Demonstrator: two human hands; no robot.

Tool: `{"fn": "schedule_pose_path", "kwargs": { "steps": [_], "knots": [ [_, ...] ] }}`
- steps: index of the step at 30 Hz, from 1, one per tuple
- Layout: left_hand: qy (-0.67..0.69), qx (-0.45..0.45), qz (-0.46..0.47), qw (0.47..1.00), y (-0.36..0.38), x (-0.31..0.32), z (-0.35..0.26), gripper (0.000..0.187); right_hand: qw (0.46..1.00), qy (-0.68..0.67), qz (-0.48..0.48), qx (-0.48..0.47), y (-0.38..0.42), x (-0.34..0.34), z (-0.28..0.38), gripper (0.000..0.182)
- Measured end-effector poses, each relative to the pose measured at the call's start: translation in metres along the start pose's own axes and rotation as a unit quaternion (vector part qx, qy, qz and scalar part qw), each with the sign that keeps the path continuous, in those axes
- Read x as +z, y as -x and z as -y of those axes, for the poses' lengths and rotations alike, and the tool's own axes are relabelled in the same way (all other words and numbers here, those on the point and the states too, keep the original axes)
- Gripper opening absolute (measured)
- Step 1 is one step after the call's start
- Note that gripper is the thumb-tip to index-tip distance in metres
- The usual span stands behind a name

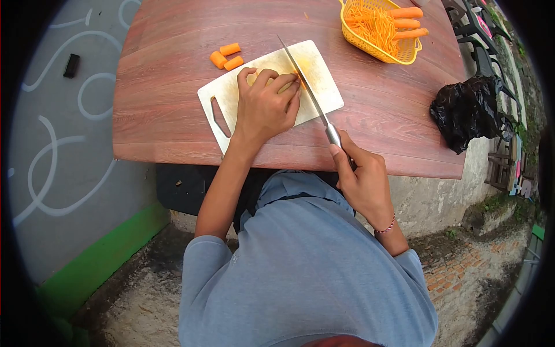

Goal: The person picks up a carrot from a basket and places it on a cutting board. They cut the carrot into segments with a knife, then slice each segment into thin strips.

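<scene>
A white cutting board (321, 95) with a slot handle lies at a slant on the table. My right hand (363, 173) is wrapped round the handle of a long kitchen knife (312, 95), its blade crossing the right part of the board. Just left of the blade, my left hand (267, 104) rests on the board with fingers bent, closed over a carrot piece that is mostly hidden; only a little orange shows by the fingertips. Beyond the board's far left edge lie three short carrot chunks (230, 48) on the table.
A yellow plastic basket (370, 51) at the far right holds shredded carrot (370, 28) and several whole carrots (407, 23). A black plastic bag (465, 113) sits at the right edge of the reddish wooden table (167, 104). Chairs (483, 58) stand beyond it.
</scene>
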State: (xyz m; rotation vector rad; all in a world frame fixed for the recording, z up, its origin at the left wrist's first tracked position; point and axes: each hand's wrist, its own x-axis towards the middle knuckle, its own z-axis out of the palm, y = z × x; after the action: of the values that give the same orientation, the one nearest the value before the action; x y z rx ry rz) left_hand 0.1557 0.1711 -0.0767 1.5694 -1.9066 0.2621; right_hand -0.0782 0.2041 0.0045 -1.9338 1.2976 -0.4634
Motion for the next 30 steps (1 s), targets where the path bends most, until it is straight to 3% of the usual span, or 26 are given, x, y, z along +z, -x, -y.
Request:
{"fn": "schedule_pose_path", "kwargs": {
  "steps": [9,14,22,24,30],
  "knots": [
    [0.006,-0.003,-0.005,1.000,0.000,0.000,0.000,0.017,1.000,-0.003,0.004,0.027,0.006,-0.001,0.008,0.036],
    [0.014,-0.004,-0.009,1.000,-0.001,0.000,0.001,0.017,0.999,0.039,-0.025,-0.029,0.001,0.010,0.003,0.036],
    [0.013,-0.003,0.000,1.000,0.001,-0.001,0.000,0.022,0.998,-0.042,-0.031,-0.034,-0.078,0.025,-0.010,0.035],
    [0.013,-0.003,0.000,1.000,0.002,-0.001,0.000,0.021,0.991,-0.123,0.030,0.046,-0.083,0.016,-0.004,0.036],
    [0.008,-0.004,-0.002,1.000,0.001,-0.001,-0.001,0.021,0.990,-0.124,0.040,0.057,-0.077,0.008,0.003,0.036]
  ]
}}
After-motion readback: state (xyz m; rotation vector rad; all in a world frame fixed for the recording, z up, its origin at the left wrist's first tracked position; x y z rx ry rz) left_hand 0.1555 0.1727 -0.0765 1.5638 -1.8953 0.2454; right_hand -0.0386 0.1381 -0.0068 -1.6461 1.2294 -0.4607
